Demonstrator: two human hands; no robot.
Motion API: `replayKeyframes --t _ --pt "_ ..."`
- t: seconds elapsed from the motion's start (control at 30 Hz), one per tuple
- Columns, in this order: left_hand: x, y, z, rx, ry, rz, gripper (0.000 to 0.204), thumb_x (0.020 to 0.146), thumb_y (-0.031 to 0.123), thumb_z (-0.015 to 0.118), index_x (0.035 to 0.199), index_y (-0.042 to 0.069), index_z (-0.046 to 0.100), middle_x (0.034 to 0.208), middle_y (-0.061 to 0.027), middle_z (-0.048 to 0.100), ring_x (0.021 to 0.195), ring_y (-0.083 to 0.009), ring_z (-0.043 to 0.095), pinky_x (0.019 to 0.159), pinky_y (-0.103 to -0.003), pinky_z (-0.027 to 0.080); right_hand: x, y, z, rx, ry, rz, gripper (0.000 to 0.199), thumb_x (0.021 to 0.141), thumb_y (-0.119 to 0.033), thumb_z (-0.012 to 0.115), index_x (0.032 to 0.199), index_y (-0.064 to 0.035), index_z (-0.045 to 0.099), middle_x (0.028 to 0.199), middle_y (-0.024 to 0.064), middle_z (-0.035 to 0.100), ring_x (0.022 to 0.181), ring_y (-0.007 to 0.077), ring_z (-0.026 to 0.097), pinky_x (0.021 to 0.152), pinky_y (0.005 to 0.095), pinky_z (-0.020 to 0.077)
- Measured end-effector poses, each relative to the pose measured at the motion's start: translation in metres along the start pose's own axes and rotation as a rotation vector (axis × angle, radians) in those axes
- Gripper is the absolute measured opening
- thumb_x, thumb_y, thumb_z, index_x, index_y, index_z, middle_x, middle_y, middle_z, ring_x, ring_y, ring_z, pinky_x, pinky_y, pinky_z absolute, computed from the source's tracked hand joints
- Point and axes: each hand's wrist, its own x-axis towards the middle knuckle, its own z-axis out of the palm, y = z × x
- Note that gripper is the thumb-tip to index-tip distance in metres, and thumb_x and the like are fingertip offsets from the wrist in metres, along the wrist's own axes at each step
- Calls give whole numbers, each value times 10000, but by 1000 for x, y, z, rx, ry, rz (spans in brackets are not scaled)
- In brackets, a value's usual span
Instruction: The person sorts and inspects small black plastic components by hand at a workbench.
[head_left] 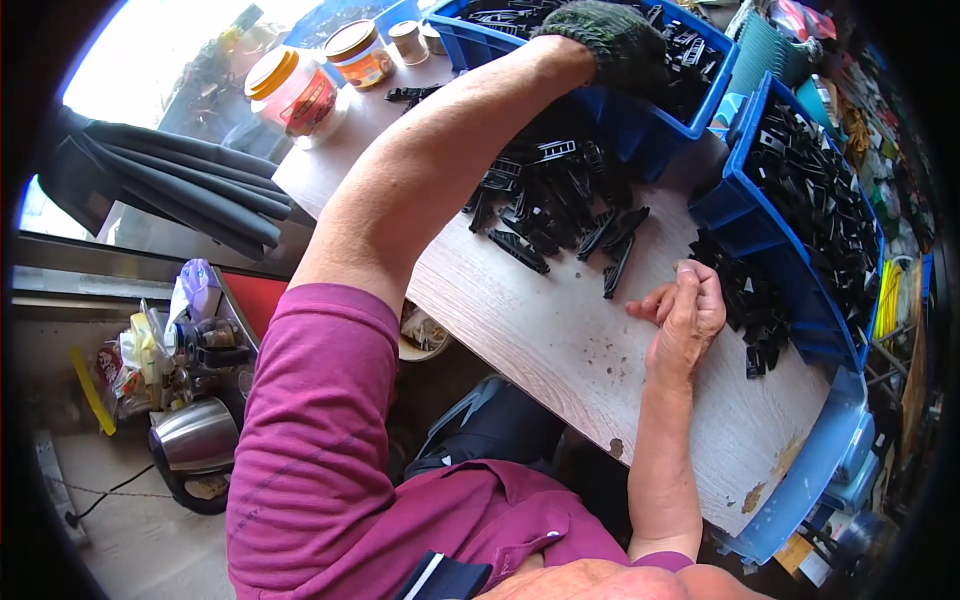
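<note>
Head view: knit-gloved left hand [615, 42] grip buried among black plastic clips [560, 195], closure unclear.

We see our left arm stretched far forward, nearly straight, bare to the short magenta sleeve, its gloved left hand [612, 42] turned palm down with fingers curled under. Our right forearm rises from the lower edge, and the bare right hand [686, 315] rests loosely curled, fingers bent inward, thumb on top.
</note>
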Motion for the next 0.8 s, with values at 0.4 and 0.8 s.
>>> replayKeyframes --t 0.4,0.8 --pt "6 6 -2 63 62 98 349 789 368 677 854 30 734 812 -183 709 735 -330 714 664 -433 574 -3 0 -4 -23 16 -13 149 982 -192 552 954 -53 597 528 -21 415 492 91 495 447 342 555" --pt "-13 3 -6 127 124 192 361 763 383 701 842 32 729 819 -172 707 738 -327 712 651 -425 572 -4 3 -6 -40 3 -30 151 986 -189 541 965 -52 602 522 -21 422 491 90 499 454 345 562"
